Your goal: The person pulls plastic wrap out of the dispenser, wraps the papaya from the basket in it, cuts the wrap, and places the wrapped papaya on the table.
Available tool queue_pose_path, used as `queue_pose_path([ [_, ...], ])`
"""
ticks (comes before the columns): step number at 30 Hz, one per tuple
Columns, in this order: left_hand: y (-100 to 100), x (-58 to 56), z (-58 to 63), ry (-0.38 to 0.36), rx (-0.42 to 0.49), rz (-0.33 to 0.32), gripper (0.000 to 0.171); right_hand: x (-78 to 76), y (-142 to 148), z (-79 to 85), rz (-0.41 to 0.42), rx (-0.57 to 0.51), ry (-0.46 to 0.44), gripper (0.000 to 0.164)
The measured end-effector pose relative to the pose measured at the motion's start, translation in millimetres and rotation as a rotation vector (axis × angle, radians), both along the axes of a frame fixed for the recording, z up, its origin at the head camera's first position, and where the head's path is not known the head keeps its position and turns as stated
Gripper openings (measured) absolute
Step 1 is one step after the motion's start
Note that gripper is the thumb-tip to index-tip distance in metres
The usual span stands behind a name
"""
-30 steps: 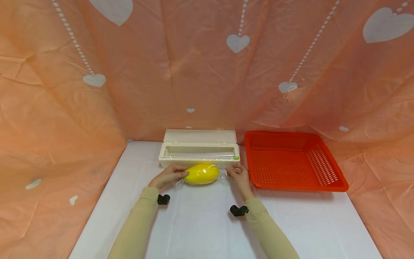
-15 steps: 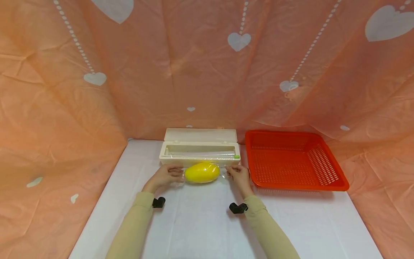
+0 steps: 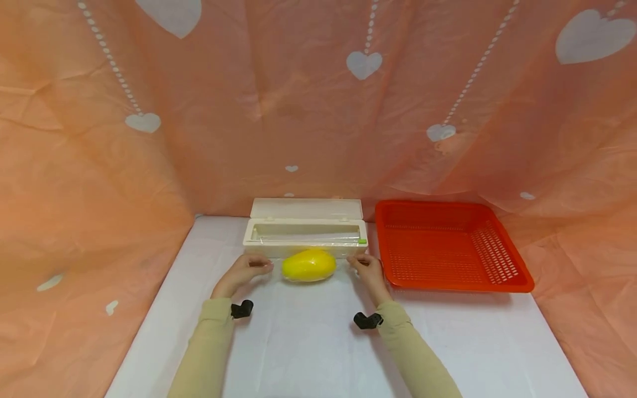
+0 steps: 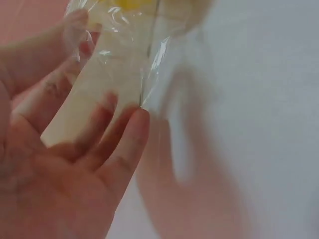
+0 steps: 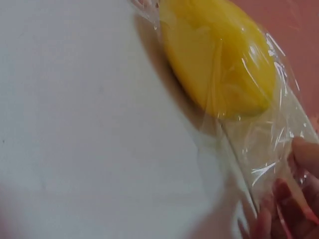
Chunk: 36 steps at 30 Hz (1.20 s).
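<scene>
A smooth yellow fruit (image 3: pixel 309 266), rounded and long like a mango, lies between my hands under clear cling film (image 5: pixel 264 167). My left hand (image 3: pixel 241 274) is just left of it, thumb and index finger pinching that end of the film; in the left wrist view the other fingers spread loosely below. On the other side, my right hand (image 3: pixel 370 277) pinches the film's right end between thumb and fingers. In the right wrist view the film stretches from the fruit (image 5: pixel 219 59) to these fingertips, wrinkled and shiny.
Directly behind the fruit stands a white cling film dispenser (image 3: pixel 298 250), lid (image 3: pixel 306 209) raised, with a green slider (image 3: pixel 362 241) at its right. A red perforated basket (image 3: pixel 463 286) stands to the right. Peach curtains with hearts surround the white table (image 3: pixel 308 342).
My left hand has moved left, from touching the fruit's left end to pinching film beside it. The right hand keeps its place and hold. Fruit, dispenser and basket stay put.
</scene>
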<state>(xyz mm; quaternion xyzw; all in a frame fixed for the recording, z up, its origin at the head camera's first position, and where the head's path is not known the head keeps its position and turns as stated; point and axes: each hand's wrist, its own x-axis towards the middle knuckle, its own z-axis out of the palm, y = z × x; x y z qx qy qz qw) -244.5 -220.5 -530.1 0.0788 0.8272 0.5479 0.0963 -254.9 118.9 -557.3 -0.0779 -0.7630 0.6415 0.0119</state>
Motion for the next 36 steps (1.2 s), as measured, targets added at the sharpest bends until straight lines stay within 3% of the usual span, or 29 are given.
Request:
queue_pose_path([
  [5,-7,-0.3,-4.5,0.008,0.028,0.063,0.023,-0.2,-1,-6.1,0.035,-0.086,-0.050,0.020],
  [8,-10,-1.1,-10.5,-0.051,0.076,0.047,0.028,-2.5,-1,-14.4,0.022,-0.136,-0.055,0.016],
  [14,-6,-5.3,-26.8,-0.092,0.236,0.062,0.030,-3.6,-2,-15.4,0.040,-0.121,-0.049,0.019],
  [18,2,-8.0,-33.6,-0.097,0.344,0.171,0.027,-5.0,-5,-14.1,0.073,-0.139,-0.044,0.023],
  [21,6,-9.2,-36.2,-0.107,0.357,0.262,0.026,-6.3,-7,-14.4,0.074,-0.203,-0.054,0.025],
  [24,6,-8.5,-37.5,-0.146,0.385,0.310,0.032,-6.3,-7,-14.5,0.072,-0.223,-0.066,0.027],
  [30,2,-6.6,-37.7,-0.166,0.424,0.319,0.034,-5.1,-6,-14.5,0.082,-0.122,-0.051,0.022],
  [36,1,-8.5,-38.6,-0.195,0.470,0.326,0.033,-4.5,-5,-16.2,0.047,-0.156,-0.081,0.018],
])
